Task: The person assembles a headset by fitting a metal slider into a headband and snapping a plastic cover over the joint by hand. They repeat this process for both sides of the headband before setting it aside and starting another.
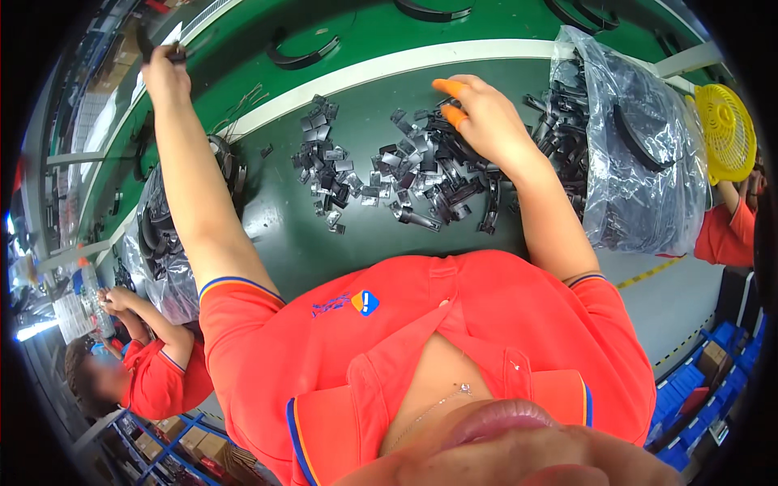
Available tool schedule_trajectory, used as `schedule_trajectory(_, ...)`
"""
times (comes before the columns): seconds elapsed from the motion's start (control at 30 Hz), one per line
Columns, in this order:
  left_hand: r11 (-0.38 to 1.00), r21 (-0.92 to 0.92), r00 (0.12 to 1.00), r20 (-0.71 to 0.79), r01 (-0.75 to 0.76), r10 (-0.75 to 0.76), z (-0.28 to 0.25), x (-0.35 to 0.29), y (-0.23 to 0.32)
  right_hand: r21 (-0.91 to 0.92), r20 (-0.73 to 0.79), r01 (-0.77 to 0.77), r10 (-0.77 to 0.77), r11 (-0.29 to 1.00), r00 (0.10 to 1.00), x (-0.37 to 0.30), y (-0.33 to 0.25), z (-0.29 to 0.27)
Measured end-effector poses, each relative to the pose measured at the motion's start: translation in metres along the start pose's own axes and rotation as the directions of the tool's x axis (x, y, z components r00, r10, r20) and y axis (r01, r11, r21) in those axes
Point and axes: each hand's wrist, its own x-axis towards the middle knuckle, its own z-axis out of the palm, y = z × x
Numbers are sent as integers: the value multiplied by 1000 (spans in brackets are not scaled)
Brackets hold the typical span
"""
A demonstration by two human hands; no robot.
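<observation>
My left hand (168, 74) is stretched out to the far left over the green belt. Its fingers are closed on a dark curved band (146, 47), blurred by motion. On the right, my right hand (493, 123) is at the far edge of a heap of small black plastic parts (413, 166) on the dark green table. Orange covers sit on two of its fingertips, and a small black part (447, 102) shows between them. The other fingers are partly hidden. Right of that hand, a clear plastic bag (640, 178) lies on its side, spilling longer black pieces (563, 138).
Black curved bands (304, 57) lie on the green belt (369, 28) beyond a white rail (405, 58). A yellow fan (725, 134) stands at right. Another bag of black bands (162, 259) is at left, near a co-worker in red (166, 377). Blue bins (681, 389) are lower right.
</observation>
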Motion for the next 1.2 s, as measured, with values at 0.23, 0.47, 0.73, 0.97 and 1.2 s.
schedule_trajectory(0.23,830,-421,820,568,365,-72,63,-179,120,-202,130,46,-19,978,991,-1,-3,10)
schedule_trajectory(0.47,663,-330,612,752,672,-246,76,-280,94,-95,-5,-57,57,994,998,-5,0,-5)
schedule_trajectory(0.73,708,-239,604,730,664,-320,91,-339,69,819,-72,-158,373,551,925,-33,13,-56)
schedule_trajectory(0.97,685,-19,467,746,728,-476,104,-352,65,846,-417,123,499,519,759,-50,-6,-109)
schedule_trajectory(1.2,686,-60,471,770,726,-431,104,-358,52,979,172,-194,246,67,954,-54,-64,-79)
